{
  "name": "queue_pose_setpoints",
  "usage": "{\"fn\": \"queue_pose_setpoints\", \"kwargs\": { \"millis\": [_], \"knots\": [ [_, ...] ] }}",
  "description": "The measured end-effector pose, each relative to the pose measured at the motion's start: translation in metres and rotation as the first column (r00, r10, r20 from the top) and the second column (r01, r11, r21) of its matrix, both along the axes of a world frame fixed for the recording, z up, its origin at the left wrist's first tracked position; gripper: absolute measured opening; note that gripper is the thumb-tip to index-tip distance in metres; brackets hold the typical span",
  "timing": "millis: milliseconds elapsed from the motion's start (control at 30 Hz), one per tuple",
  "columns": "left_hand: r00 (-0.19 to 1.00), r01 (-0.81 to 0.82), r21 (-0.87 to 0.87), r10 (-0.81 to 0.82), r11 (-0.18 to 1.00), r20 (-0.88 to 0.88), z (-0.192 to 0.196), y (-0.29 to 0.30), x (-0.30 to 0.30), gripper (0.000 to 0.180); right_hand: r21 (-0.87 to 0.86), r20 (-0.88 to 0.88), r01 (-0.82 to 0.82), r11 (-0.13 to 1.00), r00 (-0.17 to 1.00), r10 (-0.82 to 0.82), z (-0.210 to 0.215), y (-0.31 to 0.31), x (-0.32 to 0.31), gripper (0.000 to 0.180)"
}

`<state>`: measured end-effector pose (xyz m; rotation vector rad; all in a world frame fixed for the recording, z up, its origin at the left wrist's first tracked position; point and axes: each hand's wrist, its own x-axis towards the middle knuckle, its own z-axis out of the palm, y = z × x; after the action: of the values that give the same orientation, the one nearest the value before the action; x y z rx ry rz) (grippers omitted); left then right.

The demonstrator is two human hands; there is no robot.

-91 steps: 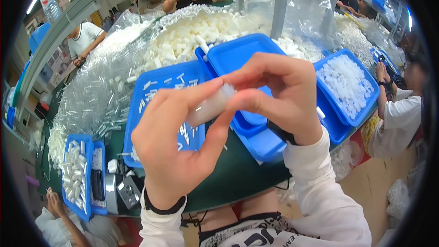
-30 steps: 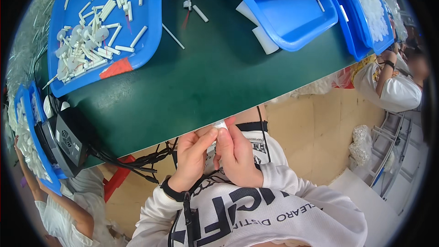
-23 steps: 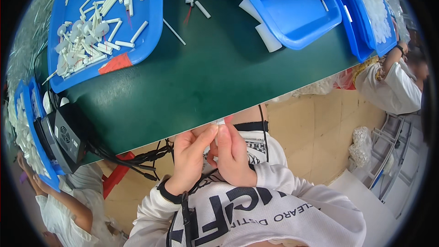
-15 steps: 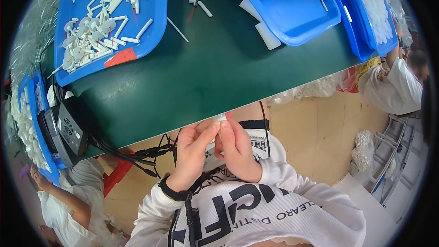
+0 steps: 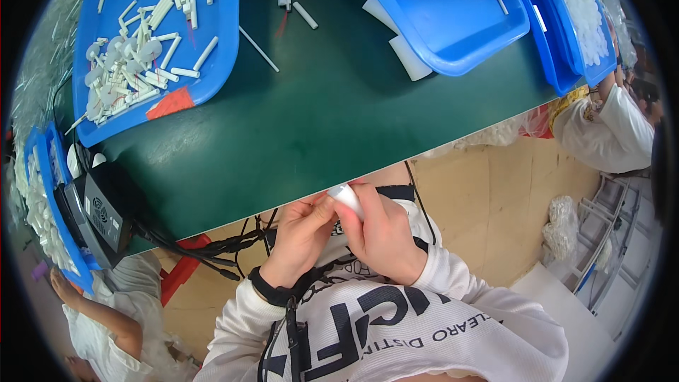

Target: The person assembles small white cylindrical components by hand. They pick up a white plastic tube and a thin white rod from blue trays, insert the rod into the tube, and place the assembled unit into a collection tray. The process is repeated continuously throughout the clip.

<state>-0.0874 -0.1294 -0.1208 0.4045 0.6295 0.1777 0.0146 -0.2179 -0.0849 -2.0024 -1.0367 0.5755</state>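
A white, rounded plastic-looking piece (image 5: 346,197) is held between my two hands just in front of the table's near edge. My left hand (image 5: 300,235) pinches its left side with thumb and fingers. On the other side, my right hand (image 5: 385,230) wraps its fingers round the piece, thumb pressed along it. My fingers hide most of it, so its exact kind cannot be made out.
A blue tray (image 5: 228,49) of white tubes and discs lies at the left. Loose white tubes (image 5: 305,15) and a thin rod (image 5: 259,48) lie on the green table (image 5: 297,124). Stacked blue trays (image 5: 453,64), white cylinders (image 5: 409,59) and a black box (image 5: 106,212) flank it.
My right hand has turned and curled further round the white piece, which shows more now. The tray and table items sit slightly farther left in view.
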Motion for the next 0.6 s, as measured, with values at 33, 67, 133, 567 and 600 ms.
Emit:
{"fn": "queue_pose_setpoints", "kwargs": {
  "millis": [33, 67, 133, 567, 600],
  "knots": [
    [1.000, -0.007, -0.016, 0.007, 1.000, 0.023, -0.003, 0.000, 0.000, 0.027, -0.007, 0.039, -0.025, 1.000, 0.999, 0.025, 0.000, 0.001, 0.002, 0.024],
    [0.999, -0.009, -0.033, 0.011, 0.999, 0.048, -0.007, 0.000, 0.001, 0.025, -0.005, 0.061, -0.042, 0.999, 0.997, 0.042, 0.001, 0.001, 0.005, 0.024],
    [0.997, -0.015, -0.069, 0.020, 0.998, 0.068, -0.011, -0.002, 0.001, 0.021, -0.003, 0.105, -0.079, 0.997, 0.991, 0.079, 0.001, 0.001, 0.009, 0.025],
    [0.993, -0.036, 0.275, 0.066, 0.961, -0.100, 0.016, -0.004, 0.002, 0.032, 0.027, -0.794, 0.173, 0.985, 0.603, -0.084, -0.003, -0.001, -0.001, 0.029],
    [0.992, -0.012, 0.366, 0.058, 0.930, -0.115, 0.021, -0.007, 0.003, 0.033, 0.092, -0.808, 0.214, 0.972, 0.587, -0.053, -0.011, -0.004, -0.002, 0.028]
  ]
}}
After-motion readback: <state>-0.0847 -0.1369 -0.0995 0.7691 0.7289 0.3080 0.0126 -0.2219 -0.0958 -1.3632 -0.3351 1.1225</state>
